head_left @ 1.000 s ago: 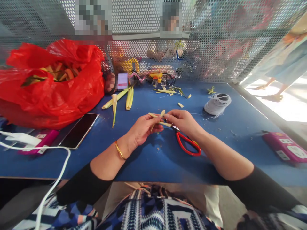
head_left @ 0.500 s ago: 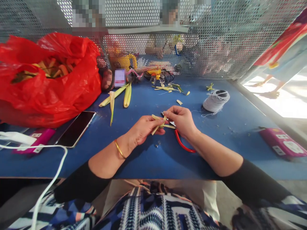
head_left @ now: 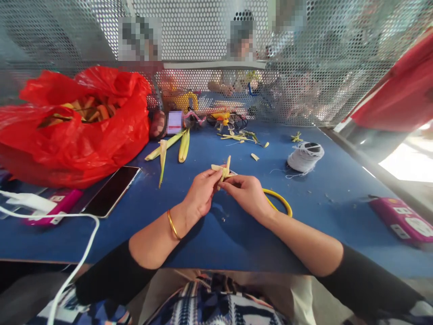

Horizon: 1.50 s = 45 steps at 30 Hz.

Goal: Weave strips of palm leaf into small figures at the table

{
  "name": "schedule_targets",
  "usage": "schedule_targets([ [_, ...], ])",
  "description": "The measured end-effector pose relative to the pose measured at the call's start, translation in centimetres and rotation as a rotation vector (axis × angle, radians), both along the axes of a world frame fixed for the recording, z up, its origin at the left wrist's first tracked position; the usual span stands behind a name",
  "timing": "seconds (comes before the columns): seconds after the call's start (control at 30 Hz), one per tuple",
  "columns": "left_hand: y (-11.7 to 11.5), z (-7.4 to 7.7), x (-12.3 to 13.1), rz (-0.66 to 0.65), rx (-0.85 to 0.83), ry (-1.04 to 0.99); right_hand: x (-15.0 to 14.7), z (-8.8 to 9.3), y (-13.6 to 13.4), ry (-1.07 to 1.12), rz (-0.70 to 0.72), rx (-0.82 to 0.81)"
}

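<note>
Pale yellow-green leaf strips (head_left: 225,171), crossed and folded over one another, are pinched between both hands above the table. My left hand (head_left: 200,192), with a gold bangle at the wrist, grips them from the left, thumb on top. From the right, the thumb and fingertips of my right hand (head_left: 248,194) close on their lower edge. A yellow handle loop (head_left: 284,203) shows behind my right hand, and a bit of metal blade peeks out by the fingertips. The rest of that cutting tool is covered, so how it is held cannot be told.
A red plastic bag (head_left: 111,149) of leaf scraps sits left, beside a phone (head_left: 113,192) and white cable (head_left: 88,248). Leaf pieces (head_left: 183,146), a glue gun (head_left: 221,117) and white thread spool (head_left: 305,158) lie farther back. A magenta box (head_left: 402,219) is right; mesh panel (head_left: 297,99) behind.
My right hand has turned and come lower over the strips, which now stand differently folded. A yellow handle shows where a red one did. The view has tilted up slightly.
</note>
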<state>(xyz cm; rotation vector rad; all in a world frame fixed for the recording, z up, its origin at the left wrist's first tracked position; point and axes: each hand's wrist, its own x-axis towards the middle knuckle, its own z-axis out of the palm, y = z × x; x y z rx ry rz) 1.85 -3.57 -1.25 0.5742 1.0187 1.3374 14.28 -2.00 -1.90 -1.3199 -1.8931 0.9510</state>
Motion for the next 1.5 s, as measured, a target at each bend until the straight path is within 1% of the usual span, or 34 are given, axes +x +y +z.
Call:
schedule_targets([
  [0.1, -0.2, -0.2, 0.4, 0.033, -0.023, -0.023, -0.4, -0.5, 0.0, 0.041, -0.075, -0.006],
  [0.17, -0.2, -0.2, 0.6, 0.054, -0.035, -0.024, -0.4, -0.6, 0.0, 0.076, -0.065, -0.011],
  [0.27, -0.1, -0.2, 0.5, 0.082, -0.025, -0.015, -0.4, -0.7, 0.0, 0.172, 0.025, -0.028],
  [0.33, 0.0, -0.3, 0.4, 0.087, -0.005, -0.008, -0.3, -0.6, 0.0, 0.198, 0.083, -0.037],
  [0.47, 0.1, -0.4, 0.3, 0.101, 0.011, 0.032, -0.2, -0.4, -0.1, 0.173, 0.167, -0.033],
  [0.6, 0.1, -0.4, 0.2, 0.108, 0.014, 0.097, -0.1, 0.0, -0.1, 0.152, 0.263, 0.026],
  [0.7, 0.2, -0.2, 0.1, 0.117, -0.007, 0.109, 0.1, 0.6, -0.2, 0.051, 0.337, 0.039],
  [0.73, 0.2, -0.1, -0.1, 0.12, -0.012, 0.101, 0.3, 0.9, -0.2, 0.009, 0.326, 0.056],
  [0.77, 0.3, 0.1, -0.2, 0.122, -0.014, 0.088, 0.5, 1.2, -0.2, -0.026, 0.284, 0.094],
  [0.87, 0.3, 0.5, -0.6, 0.115, -0.019, 0.05, 1.1, 1.9, 0.0, -0.077, 0.057, 0.271],
  [0.9, 0.2, 0.6, -0.7, 0.106, -0.025, 0.043, 1.2, 2.0, 0.2, -0.087, 0.012, 0.298],
  [0.93, 0.2, 0.7, -0.8, 0.095, -0.033, 0.039, 1.3, 2.0, 0.4, -0.102, 0.004, 0.288],
  [1.03, 0.2, 0.9, -0.8, 0.056, -0.05, 0.02, 1.3, 1.6, 0.9, -0.149, 0.096, 0.139],
  [1.1, 0.2, 0.9, -0.7, 0.026, -0.053, 0.005, 1.2, 1.1, 1.3, -0.135, 0.115, 0.07],
  [1.17, 0.2, 0.9, -0.7, -0.002, -0.05, 0.007, 1.1, 0.8, 1.6, -0.037, 0.081, 0.039],
  [1.23, 0.1, 0.7, -0.7, -0.04, -0.04, 0.044, 1.0, 0.6, 1.9, 0.147, 0.058, -0.01],
  [1.33, 0.0, 0.4, -0.8, -0.109, -0.022, 0.14, 1.1, 0.7, 2.3, 0.397, 0.074, -0.123],
  [1.4, -0.1, 0.3, -0.8, -0.151, -0.023, 0.167, 1.1, 0.8, 2.3, 0.441, 0.073, -0.181],
  [1.5, -0.1, 0.2, -0.8, -0.21, -0.053, 0.125, 1.1, 1.1, 2.1, 0.444, 0.017, -0.193],
])
